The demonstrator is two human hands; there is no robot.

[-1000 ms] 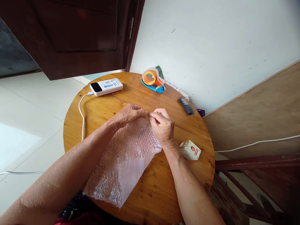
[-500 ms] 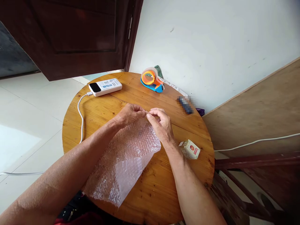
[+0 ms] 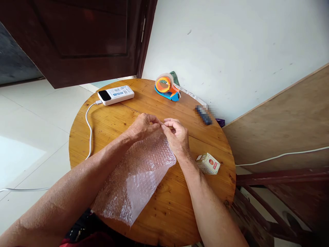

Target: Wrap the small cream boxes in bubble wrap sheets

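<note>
A sheet of clear bubble wrap [image 3: 144, 161] lies slantwise on the round wooden table [image 3: 174, 206], one side folded over near its lower right. At its far edge, my left hand [image 3: 146, 125] pinches the wrap between thumb and fingers. My right hand [image 3: 177, 133] pinches the same edge right beside it, the fingertips of both hands almost touching. The exact bit of edge between the fingers is mostly hidden. Just right of my right forearm sits a small cream box [image 3: 208, 163] with a red mark.
A white power bank [image 3: 116, 95] with a plugged-in white cable [image 3: 89, 132] rests at the back left. Toward the wall stand an orange and blue tape dispenser [image 3: 167, 87] and a dark, partly blurred object [image 3: 204, 115]. A dark wooden door [image 3: 84, 37] is beyond the table.
Hardly anything differs. Both hands keep their pinch at the same edge, with only a slight shift of the fingers; the whole view has moved by a few pixels.
</note>
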